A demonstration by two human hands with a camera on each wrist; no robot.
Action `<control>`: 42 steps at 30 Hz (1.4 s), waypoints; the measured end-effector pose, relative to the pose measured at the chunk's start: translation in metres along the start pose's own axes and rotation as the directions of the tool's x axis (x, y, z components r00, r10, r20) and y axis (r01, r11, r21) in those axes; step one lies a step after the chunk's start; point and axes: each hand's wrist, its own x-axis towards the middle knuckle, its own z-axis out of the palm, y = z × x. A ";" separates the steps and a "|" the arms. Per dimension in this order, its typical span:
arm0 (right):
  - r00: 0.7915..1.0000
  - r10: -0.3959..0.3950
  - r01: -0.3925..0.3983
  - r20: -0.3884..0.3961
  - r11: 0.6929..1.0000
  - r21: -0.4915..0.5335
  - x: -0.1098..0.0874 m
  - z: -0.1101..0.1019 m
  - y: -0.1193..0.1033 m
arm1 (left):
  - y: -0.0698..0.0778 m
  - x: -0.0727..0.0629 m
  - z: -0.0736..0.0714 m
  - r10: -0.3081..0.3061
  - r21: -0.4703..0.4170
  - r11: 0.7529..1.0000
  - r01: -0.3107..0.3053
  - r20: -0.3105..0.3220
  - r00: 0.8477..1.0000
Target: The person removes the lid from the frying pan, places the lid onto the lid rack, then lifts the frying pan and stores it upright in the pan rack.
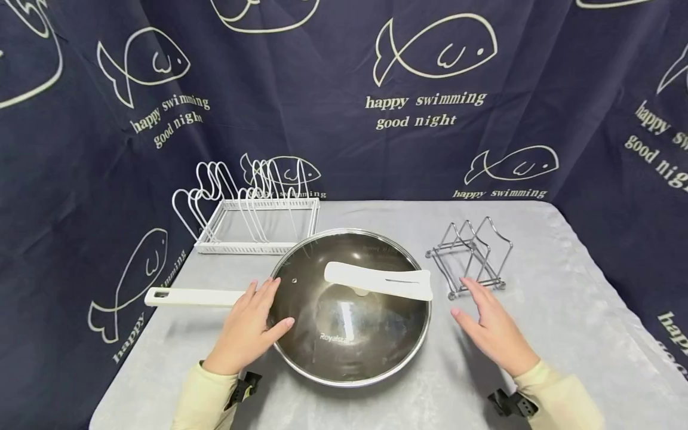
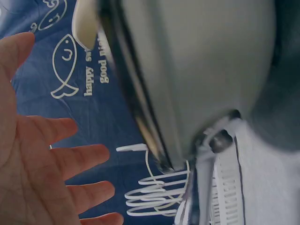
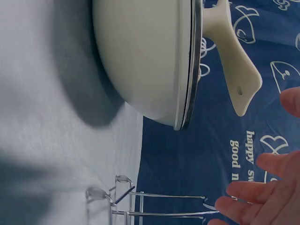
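Nearest, sleeves: pale cuffs [image 1: 206, 394] at the front edge of view, with a dark wrist strap [image 1: 244, 388] below the left one.
Left hand [image 1: 248, 328]: open, fingers long and thumb spread, gripping nothing; it overlaps the pan's left rim in the head view, though the left wrist view shows cloth between fingers and pan.
Right hand [image 1: 494, 328]: open too, thumb well apart, holding nothing, off to the pan's right; whether a fingertip touches the wire rack behind it, I cannot tell.
Lidded pan [image 1: 349, 355]: on the counter [image 1: 564, 269], between the hands, ahead of them; the left is clearly nearer.
Long handle [image 1: 199, 297]: points left, passing behind the left hand, so the pan's long axis runs roughly crosswise; I judge any grip turns on that.
Lid grip [image 1: 378, 282]: lies roughly crosswise, dipping slightly rightward, its slotted end towards the right hand.
Small wire rack [image 1: 478, 280]: just beyond the right hand.
White rack [image 1: 247, 248]: back left, behind the long handle.
Farthest, cloth [image 1: 322, 77]: dark blue, printed with fish.
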 end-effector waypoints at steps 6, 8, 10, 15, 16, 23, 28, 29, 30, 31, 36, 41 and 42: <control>0.994 -0.012 0.009 0.109 0.999 0.034 0.018 -0.015 -0.004 | -0.002 0.002 -0.013 0.063 -0.098 0.994 -0.056 0.060 0.996; 0.989 -0.014 0.008 0.145 0.999 0.044 0.022 -0.019 -0.006 | -0.005 0.002 -0.020 0.091 -0.133 0.988 -0.078 0.095 0.991; 0.985 -0.020 0.012 0.169 0.999 0.047 0.026 -0.022 -0.007 | -0.007 0.004 -0.028 0.109 -0.186 0.979 -0.083 0.137 0.985; 0.979 -0.029 0.019 0.202 0.999 0.050 0.030 -0.027 -0.007 | -0.006 0.011 -0.042 0.187 -0.316 0.942 -0.108 0.231 0.955; 0.977 -0.028 0.017 0.211 0.998 0.056 0.032 -0.028 -0.007 | -0.006 0.013 -0.044 0.204 -0.330 0.937 -0.115 0.252 0.946; 0.932 0.032 -0.087 0.361 0.986 0.139 0.046 -0.028 -0.002 | -0.007 0.019 -0.069 0.269 -0.383 0.922 -0.060 0.521 0.810; 0.889 0.072 -0.140 0.451 0.983 0.120 0.059 -0.031 -0.004 | -0.015 0.024 -0.079 0.245 -0.318 0.946 -0.064 0.571 0.783; 0.880 0.076 -0.148 0.469 0.982 0.117 0.061 -0.031 -0.005 | -0.017 0.025 -0.081 0.237 -0.316 0.947 -0.054 0.576 0.782; 0.871 0.076 -0.151 0.486 0.982 0.117 0.063 -0.032 -0.005 | -0.020 0.026 -0.082 0.236 -0.317 0.947 -0.050 0.579 0.780; 0.862 0.074 -0.154 0.501 0.981 0.121 0.065 -0.031 -0.006 | -0.023 0.026 -0.084 0.240 -0.325 0.945 -0.050 0.581 0.778; 0.837 0.043 -0.152 0.545 0.976 0.157 0.072 -0.027 -0.010 | -0.035 0.030 -0.088 0.224 -0.332 0.943 -0.030 0.564 0.794; 0.839 0.024 -0.152 0.543 0.970 0.191 0.079 -0.022 -0.014 | -0.049 0.033 -0.087 0.148 -0.304 0.952 0.020 0.521 0.841; 0.838 0.016 -0.147 0.546 0.969 0.196 0.081 -0.021 -0.014 | -0.052 0.034 -0.087 0.139 -0.309 0.951 0.034 0.519 0.843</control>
